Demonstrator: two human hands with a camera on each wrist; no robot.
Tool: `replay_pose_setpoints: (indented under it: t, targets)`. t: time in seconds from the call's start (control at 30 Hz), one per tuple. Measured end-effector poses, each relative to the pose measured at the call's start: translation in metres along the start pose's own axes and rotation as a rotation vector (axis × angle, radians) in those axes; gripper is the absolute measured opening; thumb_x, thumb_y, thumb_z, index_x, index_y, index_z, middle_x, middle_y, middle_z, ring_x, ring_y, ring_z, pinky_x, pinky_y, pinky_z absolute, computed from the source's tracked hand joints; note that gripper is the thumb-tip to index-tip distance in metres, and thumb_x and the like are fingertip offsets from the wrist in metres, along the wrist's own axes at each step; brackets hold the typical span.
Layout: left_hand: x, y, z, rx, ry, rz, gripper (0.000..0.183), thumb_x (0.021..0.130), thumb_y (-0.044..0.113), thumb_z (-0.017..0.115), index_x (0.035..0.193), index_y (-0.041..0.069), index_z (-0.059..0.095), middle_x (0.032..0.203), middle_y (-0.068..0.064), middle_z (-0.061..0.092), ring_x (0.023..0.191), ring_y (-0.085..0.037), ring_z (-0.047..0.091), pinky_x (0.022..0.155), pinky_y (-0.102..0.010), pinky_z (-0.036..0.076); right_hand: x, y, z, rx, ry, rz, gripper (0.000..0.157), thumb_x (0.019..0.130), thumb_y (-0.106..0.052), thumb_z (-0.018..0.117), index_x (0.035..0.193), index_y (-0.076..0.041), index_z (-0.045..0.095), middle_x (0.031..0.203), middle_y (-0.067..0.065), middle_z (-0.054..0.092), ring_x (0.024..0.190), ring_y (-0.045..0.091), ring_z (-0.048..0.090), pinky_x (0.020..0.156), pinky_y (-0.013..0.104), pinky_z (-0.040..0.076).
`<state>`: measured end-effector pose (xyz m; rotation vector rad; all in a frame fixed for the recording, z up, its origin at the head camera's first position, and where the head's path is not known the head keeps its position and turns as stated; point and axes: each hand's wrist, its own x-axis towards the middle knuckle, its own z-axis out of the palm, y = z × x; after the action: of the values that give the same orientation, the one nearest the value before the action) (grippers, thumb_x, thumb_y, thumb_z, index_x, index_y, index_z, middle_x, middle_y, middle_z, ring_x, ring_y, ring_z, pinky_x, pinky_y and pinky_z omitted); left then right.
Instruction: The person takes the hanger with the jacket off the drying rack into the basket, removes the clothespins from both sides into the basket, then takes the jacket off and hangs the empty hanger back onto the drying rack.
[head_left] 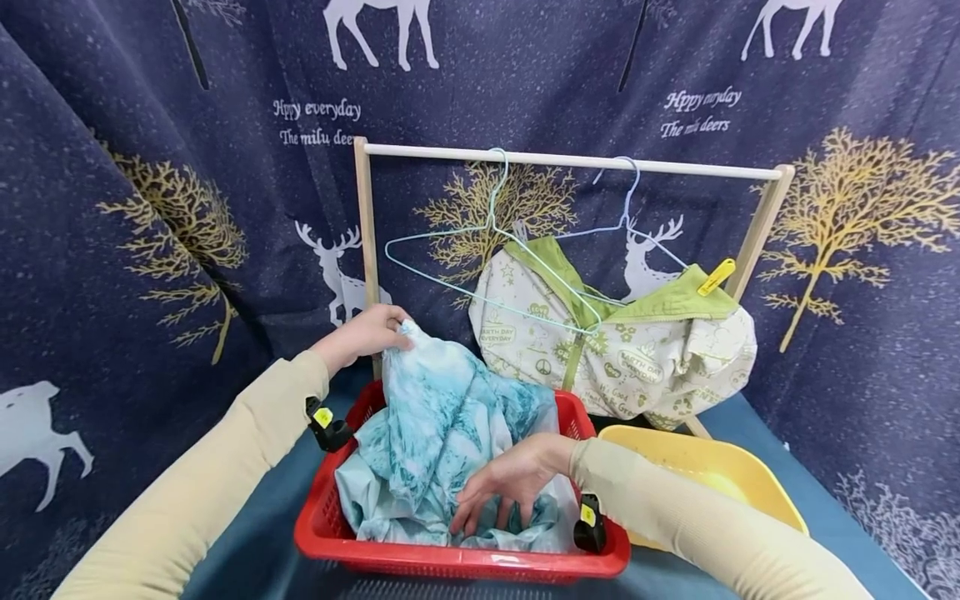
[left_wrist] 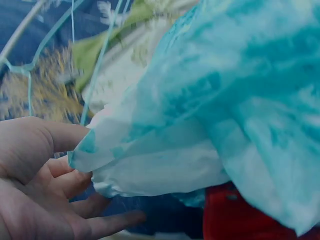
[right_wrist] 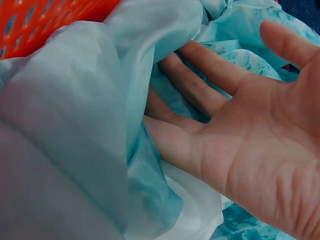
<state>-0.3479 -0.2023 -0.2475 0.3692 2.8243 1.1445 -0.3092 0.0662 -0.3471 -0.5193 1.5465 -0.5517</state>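
A teal and white tie-dye garment (head_left: 442, 408) lies bunched in a red plastic basket (head_left: 465, 560), one corner lifted above the rim. My left hand (head_left: 371, 333) pinches that raised corner between thumb and forefinger; in the left wrist view its other fingers spread below the cloth. Down in the basket, my right hand (head_left: 510, 479) reaches among the folds with its fingers spread and fairly straight. The right wrist view shows those fingertips tucked behind a pale fold (right_wrist: 150, 75), the thumb standing apart from the cloth.
Behind the basket stands a rack with a white rail (head_left: 570, 157). A mint hanger (head_left: 450, 283) and a lilac hanger (head_left: 626, 218) hang from it. A white and green printed garment (head_left: 622, 367) hangs there with a yellow clothespin (head_left: 716, 277). A yellow basket (head_left: 720, 475) sits at the right.
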Motion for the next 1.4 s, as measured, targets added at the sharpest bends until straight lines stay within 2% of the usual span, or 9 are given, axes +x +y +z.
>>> replay_pose_setpoints:
  t: [0.17, 0.37, 0.57, 0.73, 0.87, 1.07, 1.23, 1.33, 1.4]
  targets:
    - [-0.009, 0.02, 0.005, 0.042, -0.026, 0.051, 0.041, 0.094, 0.015, 0.064, 0.131, -0.001, 0.053, 0.13, -0.023, 0.059, 0.118, -0.031, 0.055, 0.095, -0.039, 0.047, 0.001, 0.0, -0.001, 0.004, 0.01, 0.004, 0.053, 0.106, -0.04, 0.03, 0.149, -0.012, 0.044, 0.127, -0.006, 0.055, 0.097, 0.019, 0.048, 0.071, 0.034, 0.035]
    - [-0.024, 0.031, 0.019, 0.007, -0.055, 0.09, 0.031, 0.092, 0.013, 0.067, 0.12, 0.003, 0.06, 0.114, -0.016, 0.067, 0.101, -0.024, 0.062, 0.087, -0.032, 0.049, 0.001, 0.0, 0.0, 0.0, 0.012, 0.007, 0.053, 0.106, -0.04, 0.029, 0.149, -0.012, 0.043, 0.128, -0.007, 0.054, 0.096, 0.019, 0.048, 0.07, 0.032, 0.035]
    - [-0.041, 0.032, 0.04, 0.003, -0.104, 0.146, 0.026, 0.091, 0.012, 0.069, 0.115, 0.005, 0.063, 0.115, -0.016, 0.068, 0.109, -0.026, 0.064, 0.091, -0.035, 0.05, 0.0, -0.001, 0.001, 0.013, 0.017, 0.015, 0.052, 0.107, -0.039, 0.03, 0.149, -0.01, 0.043, 0.129, -0.006, 0.055, 0.095, 0.017, 0.051, 0.07, 0.031, 0.038]
    - [-0.054, 0.028, 0.057, 0.091, -0.149, 0.236, 0.019, 0.086, 0.01, 0.072, 0.104, 0.007, 0.066, 0.101, -0.009, 0.072, 0.092, -0.017, 0.066, 0.08, -0.03, 0.051, -0.001, 0.0, 0.001, 0.019, -0.005, 0.015, 0.051, 0.108, -0.037, 0.029, 0.15, -0.01, 0.04, 0.125, -0.009, 0.056, 0.09, 0.015, 0.049, 0.066, 0.028, 0.036]
    - [-0.059, 0.018, 0.068, 0.176, -0.183, 0.287, 0.017, 0.084, 0.011, 0.074, 0.099, 0.01, 0.066, 0.1, -0.005, 0.073, 0.091, -0.014, 0.066, 0.078, -0.027, 0.051, -0.001, 0.002, 0.001, 0.023, -0.012, 0.012, 0.051, 0.109, -0.035, 0.028, 0.151, -0.01, 0.039, 0.123, -0.009, 0.056, 0.09, 0.014, 0.05, 0.065, 0.027, 0.037]
    - [-0.063, 0.002, 0.086, 0.19, -0.276, 0.273, 0.015, 0.083, 0.009, 0.076, 0.094, 0.01, 0.066, 0.086, 0.001, 0.066, 0.076, -0.006, 0.056, 0.068, -0.022, 0.045, -0.002, 0.001, 0.002, 0.027, -0.024, 0.044, 0.051, 0.107, -0.035, 0.031, 0.15, -0.009, 0.039, 0.12, -0.009, 0.056, 0.095, 0.013, 0.051, 0.069, 0.027, 0.037]
    - [-0.063, -0.003, 0.101, 0.279, -0.346, 0.228, 0.014, 0.081, 0.004, 0.076, 0.082, 0.01, 0.063, 0.071, 0.005, 0.051, 0.065, -0.009, 0.04, 0.064, -0.023, 0.034, -0.008, -0.002, 0.0, -0.003, -0.047, 0.072, 0.053, 0.106, -0.034, 0.029, 0.15, -0.006, 0.039, 0.142, 0.002, 0.053, 0.1, 0.01, 0.052, 0.072, 0.026, 0.038]
    - [-0.059, 0.0, 0.107, 0.402, -0.385, 0.163, 0.012, 0.081, 0.007, 0.076, 0.091, 0.009, 0.07, 0.086, 0.003, 0.065, 0.076, -0.01, 0.05, 0.075, -0.026, 0.041, -0.014, -0.005, -0.001, -0.041, -0.057, 0.086, 0.053, 0.107, -0.033, 0.026, 0.151, -0.005, 0.038, 0.155, 0.009, 0.042, 0.106, 0.009, 0.053, 0.075, 0.027, 0.037]
    - [-0.055, 0.003, 0.11, 0.453, -0.429, 0.101, 0.026, 0.082, 0.013, 0.077, 0.107, 0.008, 0.072, 0.107, 0.0, 0.07, 0.091, -0.011, 0.058, 0.086, -0.029, 0.046, -0.017, -0.007, -0.002, -0.061, -0.064, 0.09, 0.053, 0.107, -0.032, 0.026, 0.151, -0.004, 0.037, 0.157, 0.011, 0.039, 0.112, 0.009, 0.052, 0.08, 0.027, 0.038]
